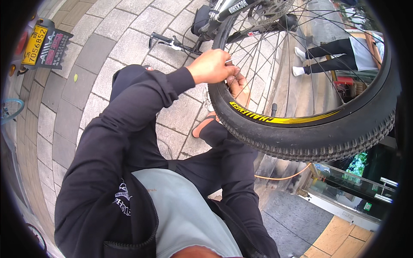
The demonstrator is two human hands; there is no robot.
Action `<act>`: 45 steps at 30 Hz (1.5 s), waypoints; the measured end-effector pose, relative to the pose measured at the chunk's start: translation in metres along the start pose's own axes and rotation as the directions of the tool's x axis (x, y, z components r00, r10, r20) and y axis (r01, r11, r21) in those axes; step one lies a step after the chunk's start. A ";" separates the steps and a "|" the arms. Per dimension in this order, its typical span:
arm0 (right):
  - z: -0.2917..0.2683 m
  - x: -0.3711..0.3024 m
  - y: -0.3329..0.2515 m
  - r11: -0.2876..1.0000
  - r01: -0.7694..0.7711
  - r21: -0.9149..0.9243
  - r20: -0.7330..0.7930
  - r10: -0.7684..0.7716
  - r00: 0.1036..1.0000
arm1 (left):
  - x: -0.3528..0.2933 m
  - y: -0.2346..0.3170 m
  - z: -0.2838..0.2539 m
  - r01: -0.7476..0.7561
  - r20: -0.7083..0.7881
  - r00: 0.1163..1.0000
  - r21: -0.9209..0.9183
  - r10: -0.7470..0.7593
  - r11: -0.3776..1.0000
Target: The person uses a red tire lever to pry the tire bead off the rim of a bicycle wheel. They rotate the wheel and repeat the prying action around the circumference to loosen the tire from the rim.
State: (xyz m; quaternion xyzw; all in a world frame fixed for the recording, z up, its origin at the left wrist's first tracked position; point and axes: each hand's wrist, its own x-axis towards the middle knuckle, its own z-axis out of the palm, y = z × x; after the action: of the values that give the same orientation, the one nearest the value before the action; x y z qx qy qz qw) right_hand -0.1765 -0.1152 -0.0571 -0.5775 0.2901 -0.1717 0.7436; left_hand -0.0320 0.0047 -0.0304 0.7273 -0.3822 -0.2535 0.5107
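Note:
A bicycle wheel with a black knobbly tyre (297, 133) and yellow lettering fills the upper right, its thin dark spokes running up to a brake disc (269, 10). My left hand (211, 66) is closed at the rim's left side, around a thin silver rod-like tool (235, 59) that points in among the spokes. My right forearm passes behind the tyre, which hides part of it. Through the spokes my right hand (238, 88) shows, fingers pinched together by the rim close to the left fingertips. What they pinch is too small to make out.
The bike's handlebar (172, 41) rests on grey paving beyond my left hand. A person in dark trousers (331, 59) stands past the wheel. A vehicle's rear with a yellow plate (34, 45) is far left. An orange hose (284, 177) lies near a glass door (352, 189).

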 end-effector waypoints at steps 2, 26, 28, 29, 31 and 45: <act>-0.004 -0.005 0.001 0.999 0.034 0.030 0.037 -0.035 0.999 | 0.002 -0.022 -0.010 0.009 0.157 0.987 -0.321 0.044 0.947; -0.029 -0.008 0.012 0.985 -0.044 0.168 0.175 0.014 0.984 | 0.004 -0.008 0.002 -0.153 0.070 0.984 -0.132 0.163 0.979; -0.030 -0.008 0.012 0.978 -0.043 0.206 0.220 -0.004 0.975 | -0.003 0.005 0.003 -0.168 -0.009 0.986 0.058 0.169 0.984; -0.030 -0.007 0.012 0.976 -0.040 0.216 0.219 -0.009 0.976 | -0.001 0.005 0.006 -0.186 -0.027 0.982 0.090 0.189 0.979; -0.029 -0.006 0.014 0.970 -0.038 0.239 0.218 -0.016 0.976 | 0.000 0.002 0.011 -0.213 -0.061 0.973 0.157 0.225 0.964; -0.013 0.019 0.011 0.978 -0.036 0.203 0.198 -0.005 0.980 | 0.014 -0.003 0.013 -0.127 -0.051 0.986 0.372 0.157 0.920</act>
State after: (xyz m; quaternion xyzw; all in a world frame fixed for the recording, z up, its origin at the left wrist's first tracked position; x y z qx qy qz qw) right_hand -0.1707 -0.1329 -0.0746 -0.5093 0.2002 -0.1368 0.8257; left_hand -0.0332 -0.0136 -0.0371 0.7897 -0.4539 -0.1104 0.3977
